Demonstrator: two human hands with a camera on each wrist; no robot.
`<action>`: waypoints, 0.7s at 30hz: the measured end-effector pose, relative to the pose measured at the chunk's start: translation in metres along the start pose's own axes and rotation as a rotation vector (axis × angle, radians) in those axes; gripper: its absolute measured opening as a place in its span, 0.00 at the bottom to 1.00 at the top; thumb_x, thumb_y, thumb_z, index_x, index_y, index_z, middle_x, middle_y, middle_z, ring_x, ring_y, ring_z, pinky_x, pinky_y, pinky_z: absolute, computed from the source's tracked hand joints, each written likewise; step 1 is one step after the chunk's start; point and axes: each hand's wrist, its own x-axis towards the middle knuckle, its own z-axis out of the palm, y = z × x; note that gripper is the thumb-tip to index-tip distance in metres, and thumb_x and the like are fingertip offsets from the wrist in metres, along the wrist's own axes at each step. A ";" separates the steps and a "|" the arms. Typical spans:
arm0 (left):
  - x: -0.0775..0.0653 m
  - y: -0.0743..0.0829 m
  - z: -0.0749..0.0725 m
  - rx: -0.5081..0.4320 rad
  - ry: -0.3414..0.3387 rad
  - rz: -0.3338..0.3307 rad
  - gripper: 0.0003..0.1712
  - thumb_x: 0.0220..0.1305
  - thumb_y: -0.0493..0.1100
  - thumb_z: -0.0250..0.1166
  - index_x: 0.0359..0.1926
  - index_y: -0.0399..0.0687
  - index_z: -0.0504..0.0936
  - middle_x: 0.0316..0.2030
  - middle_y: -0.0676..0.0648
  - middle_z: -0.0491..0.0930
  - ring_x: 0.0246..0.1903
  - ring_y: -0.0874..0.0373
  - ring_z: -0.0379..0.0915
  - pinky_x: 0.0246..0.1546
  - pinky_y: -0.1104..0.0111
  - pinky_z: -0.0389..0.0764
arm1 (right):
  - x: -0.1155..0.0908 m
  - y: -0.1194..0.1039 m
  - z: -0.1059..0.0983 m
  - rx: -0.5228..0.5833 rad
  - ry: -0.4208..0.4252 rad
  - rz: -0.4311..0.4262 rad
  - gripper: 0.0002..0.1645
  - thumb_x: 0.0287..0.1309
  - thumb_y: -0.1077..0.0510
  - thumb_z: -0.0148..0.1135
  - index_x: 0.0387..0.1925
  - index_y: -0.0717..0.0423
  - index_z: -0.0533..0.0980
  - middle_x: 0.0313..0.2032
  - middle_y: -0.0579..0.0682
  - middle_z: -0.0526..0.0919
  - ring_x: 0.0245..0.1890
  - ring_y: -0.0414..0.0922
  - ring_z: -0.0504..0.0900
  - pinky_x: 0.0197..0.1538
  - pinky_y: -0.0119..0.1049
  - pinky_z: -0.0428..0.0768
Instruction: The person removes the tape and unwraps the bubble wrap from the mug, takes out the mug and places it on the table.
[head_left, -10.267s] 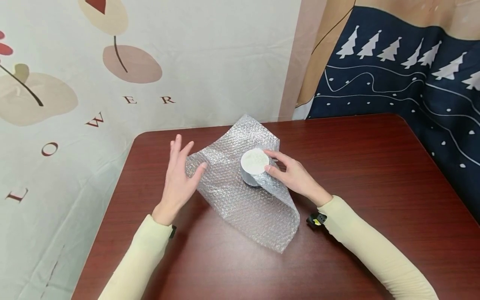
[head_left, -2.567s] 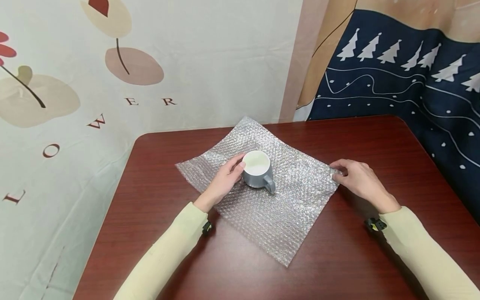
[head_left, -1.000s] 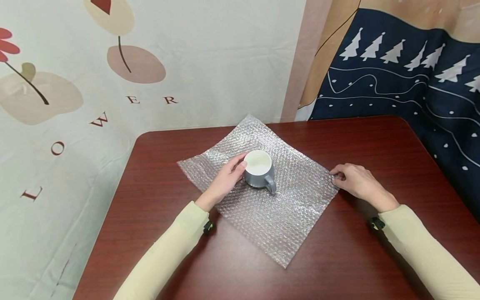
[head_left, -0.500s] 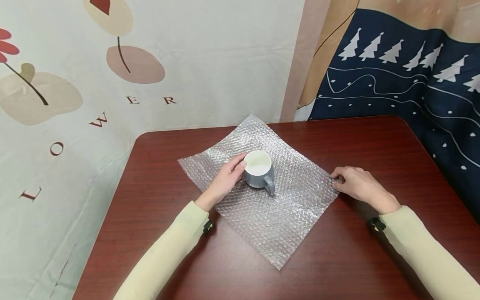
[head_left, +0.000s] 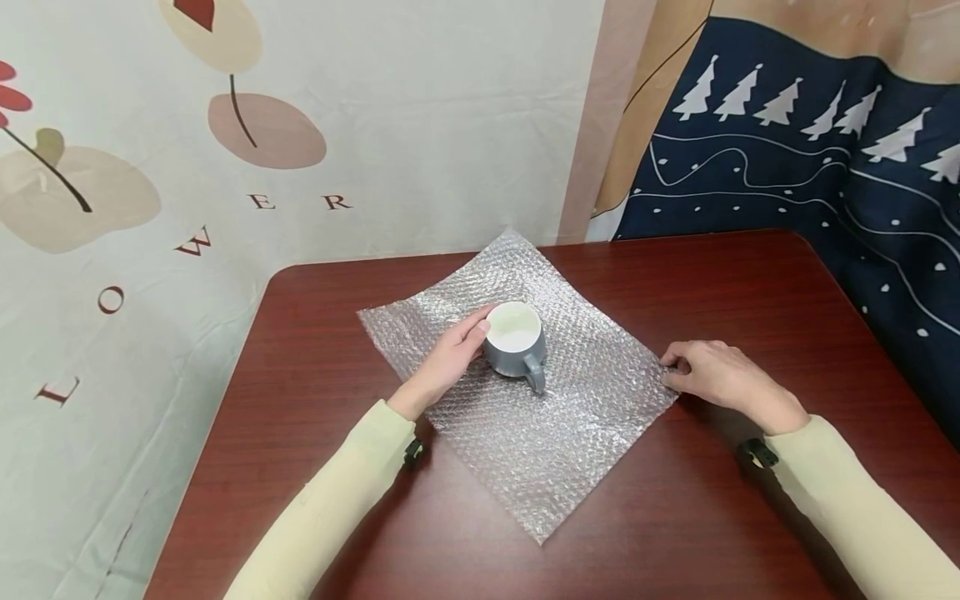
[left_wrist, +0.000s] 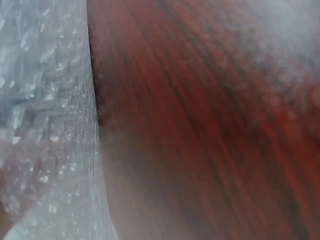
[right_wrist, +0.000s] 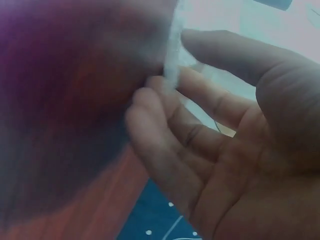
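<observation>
A grey mug (head_left: 512, 354) with a pale inside stands upright on a sheet of bubble wrap (head_left: 570, 400), its handle towards the front right. My left hand (head_left: 448, 358) grips the mug's left side, thumb at the rim and fingers around the far side. At the sheet's right corner my right hand (head_left: 720, 375) pinches the bubble wrap between thumb and fingers. The right wrist view shows the wrap's edge (right_wrist: 173, 47) held between the thumb and fingertips. In the left wrist view, the bubble wrap (left_wrist: 45, 100) fills the left side.
The sheet lies in a diamond on a dark red wooden table (head_left: 315, 333), its far corner near the back edge. A pale printed curtain (head_left: 450, 125) hangs behind, and a navy cloth with white trees (head_left: 750, 175) hangs at the right.
Ten seconds ago a wrap flap covered the mug's right side; now it lies spread out and my left hand holds the mug. In the last second, sheet and mug have turned slightly clockwise.
</observation>
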 end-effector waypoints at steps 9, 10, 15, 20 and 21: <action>-0.003 0.008 0.010 0.298 0.043 0.068 0.41 0.79 0.61 0.51 0.81 0.44 0.58 0.77 0.41 0.60 0.75 0.45 0.57 0.74 0.48 0.60 | 0.007 -0.019 -0.001 -0.055 0.156 -0.036 0.28 0.68 0.51 0.66 0.63 0.63 0.78 0.62 0.68 0.77 0.61 0.65 0.75 0.59 0.68 0.75; -0.002 0.009 0.012 0.355 0.058 0.075 0.44 0.76 0.63 0.56 0.81 0.44 0.57 0.77 0.41 0.61 0.75 0.46 0.58 0.74 0.49 0.59 | 0.010 -0.021 0.000 -0.054 0.154 -0.048 0.30 0.69 0.50 0.65 0.65 0.63 0.76 0.65 0.68 0.75 0.64 0.66 0.73 0.62 0.69 0.73; -0.001 0.015 0.025 0.492 0.113 0.043 0.61 0.59 0.68 0.72 0.83 0.54 0.51 0.79 0.46 0.57 0.75 0.48 0.56 0.71 0.44 0.63 | 0.023 -0.030 0.007 -0.043 0.112 -0.132 0.40 0.68 0.45 0.67 0.73 0.61 0.69 0.74 0.67 0.64 0.73 0.68 0.61 0.70 0.70 0.62; 0.002 0.018 0.034 0.537 0.151 0.044 0.69 0.51 0.68 0.78 0.84 0.60 0.47 0.80 0.46 0.52 0.77 0.48 0.51 0.72 0.43 0.62 | 0.037 -0.035 0.016 -0.016 0.056 -0.157 0.49 0.65 0.37 0.68 0.77 0.59 0.64 0.77 0.67 0.57 0.75 0.72 0.54 0.71 0.72 0.57; 0.003 0.019 0.035 0.551 0.157 0.049 0.70 0.51 0.68 0.79 0.84 0.60 0.46 0.81 0.46 0.51 0.78 0.48 0.50 0.72 0.44 0.61 | 0.039 -0.037 0.017 -0.013 0.045 -0.158 0.50 0.65 0.36 0.67 0.77 0.59 0.63 0.78 0.67 0.55 0.75 0.73 0.53 0.71 0.72 0.56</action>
